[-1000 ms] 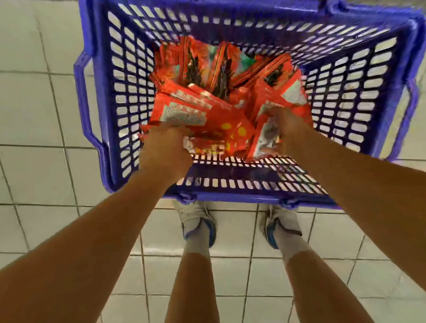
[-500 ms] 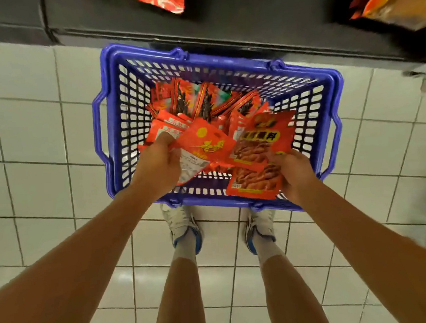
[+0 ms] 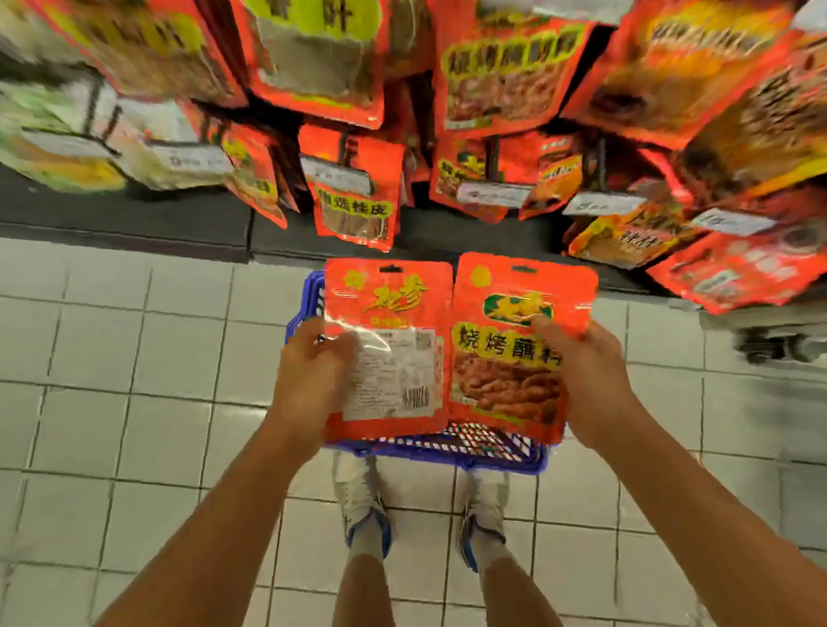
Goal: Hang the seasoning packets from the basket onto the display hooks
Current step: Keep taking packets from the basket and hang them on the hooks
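Above the blue basket (image 3: pixel 499 449), which sits on the tiled floor (image 3: pixel 113 383) just in front of the person's shoes, two seasoning packets are held up side by side, edges touching or just overlapping. Left hand (image 3: pixel 311 384) grips the left packet (image 3: pixel 389 349) w/ fingers curled round its left edge, back label & barcode facing up. Right hand (image 3: pixel 587 379) grips the right packet (image 3: pixel 511 345) at its right edge, thumb on the printed front. Both hang-holes at the top are free, not on any hook.

Progress, as a judgement: early in this cycle. Packets are out of the basket but neither is hung yet. Display packets (image 3: pixel 354 200) already hang in rows on the rack beyond, blurred; the hooks themselves can't be made out. Basket contents are hidden behind the held packets, so how many remain can't be told. Left to do: raise each packet, match it to its row, thread hole onto hook, then go back for more.
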A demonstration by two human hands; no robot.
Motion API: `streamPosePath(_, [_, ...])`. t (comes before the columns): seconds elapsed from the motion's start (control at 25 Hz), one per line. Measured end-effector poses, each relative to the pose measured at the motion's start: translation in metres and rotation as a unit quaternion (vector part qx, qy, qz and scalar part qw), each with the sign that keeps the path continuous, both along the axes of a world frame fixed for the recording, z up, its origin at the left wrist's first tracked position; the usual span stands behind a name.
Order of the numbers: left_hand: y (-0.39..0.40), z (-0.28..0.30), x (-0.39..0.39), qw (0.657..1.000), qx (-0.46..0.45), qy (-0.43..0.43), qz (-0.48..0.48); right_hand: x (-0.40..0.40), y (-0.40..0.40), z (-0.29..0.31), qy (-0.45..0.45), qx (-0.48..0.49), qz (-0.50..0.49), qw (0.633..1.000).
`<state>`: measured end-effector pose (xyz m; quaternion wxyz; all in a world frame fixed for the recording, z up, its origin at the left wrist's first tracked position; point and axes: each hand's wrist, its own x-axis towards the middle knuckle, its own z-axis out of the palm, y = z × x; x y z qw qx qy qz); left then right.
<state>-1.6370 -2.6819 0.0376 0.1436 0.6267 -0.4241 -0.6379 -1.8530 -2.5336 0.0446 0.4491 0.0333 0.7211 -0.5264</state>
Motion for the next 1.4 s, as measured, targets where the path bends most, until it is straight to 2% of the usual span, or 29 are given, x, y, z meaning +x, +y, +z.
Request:
streamPosePath(0.16, [-0.014, 0.153, -0.025, 0.989, -0.062, 0.133, 0.003, -0.023, -0.021, 0.156, 0.115, -0.064, 0.034, 0.991])
streamPosePath(0.44, [-0.044, 0.436, -0.047, 0.94, -0.234, 0.245, -0.04, -0.048, -0.047, 0.437, 0.283, -0.227, 0.065, 0.93])
streamPosePath(0.6, [-0.063, 0.555, -0.045, 0.902, -0.322, 0.281, -0.057, -0.053, -0.058, 0.572, 0.365, -0.325, 0.066, 0.87])
streamPosePath(0.72, [-0.077, 0.628, -0.043, 0.874, -0.37, 0.308, -0.07, -0.055, -0.075, 0.651, 0.364, -0.381, 0.057, 0.848])
streamPosePath(0.84, [-0.093, 0.678, -0.047, 0.853, -0.393, 0.338, -0.063, -0.058, -0.103, 0.712, 0.358, -0.423, 0.014, 0.832])
streamPosePath(1.04, [-0.112, 0.714, -0.059, 0.845, -0.422, 0.323, -0.063, -0.064, -0.148, 0.774, 0.381, -0.396, -0.027, 0.835])
streamPosePath(1.4, [-0.13, 0.729, -0.071, 0.842, -0.438, 0.307, -0.068, -0.075, -0.179, 0.789, 0.342, -0.338, -0.076, 0.873])
